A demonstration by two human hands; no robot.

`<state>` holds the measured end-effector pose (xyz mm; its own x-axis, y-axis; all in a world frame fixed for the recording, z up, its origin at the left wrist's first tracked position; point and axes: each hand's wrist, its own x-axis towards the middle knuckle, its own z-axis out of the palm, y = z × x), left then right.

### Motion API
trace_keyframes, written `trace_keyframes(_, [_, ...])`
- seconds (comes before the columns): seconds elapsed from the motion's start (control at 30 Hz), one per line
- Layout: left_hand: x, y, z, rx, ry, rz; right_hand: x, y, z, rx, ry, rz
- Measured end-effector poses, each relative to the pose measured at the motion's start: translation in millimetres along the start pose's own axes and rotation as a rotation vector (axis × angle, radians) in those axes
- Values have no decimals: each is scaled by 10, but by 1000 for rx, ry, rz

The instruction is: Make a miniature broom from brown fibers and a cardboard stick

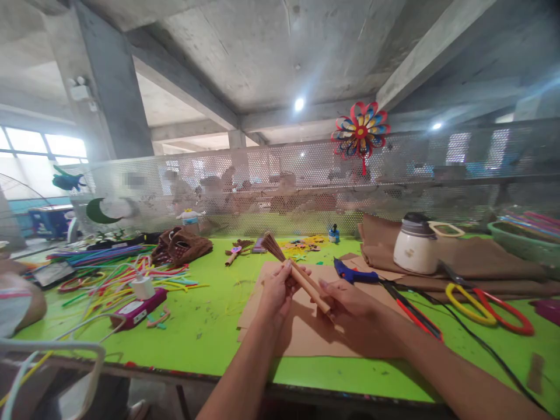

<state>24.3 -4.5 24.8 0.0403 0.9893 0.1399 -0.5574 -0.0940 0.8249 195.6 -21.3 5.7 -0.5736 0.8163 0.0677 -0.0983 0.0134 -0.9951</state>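
Note:
Both hands hold a brown paper roll (308, 287) whose far end fans out into thin strips. My left hand (280, 291) pinches it near its middle, just below the strips. The fingers of my right hand (343, 297) are closed round its near end. The roll tilts up and to the left above brown paper sheets (297, 335) lying on the green table (201, 344). A blue glue gun (356, 274) rests just beyond my right hand.
Scissors (470, 303), a cutter with red edges (411, 315) and a cream jug (413, 248) stand or lie at right. At left are a purple power strip (140, 309) and colourful pipe cleaners (170, 280). A person's arm (30, 303) shows at far left.

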Motion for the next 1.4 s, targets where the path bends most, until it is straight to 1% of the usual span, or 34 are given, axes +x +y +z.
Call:
trace_keyframes(0.1, [13,14,-50,33,60,-86,-34,-14,52,-150,194,-61])
trace_keyframes(0.2, [12,28,-116,87,73,-181,-66,47,69,-364,384,-184])
trace_keyframes(0.27, [14,30,-159,131,101,-250,-41,92,31,-487,459,-231])
trace_keyframes(0.33, [33,24,-193,164,141,-289,27,117,-42,-579,482,-228])
trace_keyframes(0.4, [68,15,-213,175,162,-293,104,128,-119,-660,510,-232])
trace_keyframes(0.5, [124,-7,-215,179,146,-287,168,150,-165,-735,543,-248])
trace_keyframes(0.6, [158,-48,-206,180,96,-306,164,191,-124,-787,553,-255])
trace_keyframes(0.77, [257,-107,-246,212,41,-353,143,231,-68,-825,548,-268])
trace_keyframes(0.87, [360,-102,-282,232,34,-355,141,226,-108,-805,549,-292])
trace_keyframes(0.97, [412,-112,-295,218,44,-355,138,226,-184,-723,592,-284])
trace_keyframes(1.07, [373,-149,-291,178,71,-358,144,249,-246,-689,642,-274])
trace_keyframes(1.23, [258,-162,-305,87,110,-320,156,305,-250,-789,669,-194])
trace_keyframes(1.33, [245,-150,-327,30,128,-299,147,329,-251,-785,656,-216])
trace_keyframes(1.4, [250,-150,-331,3,118,-284,138,332,-268,-765,655,-235])
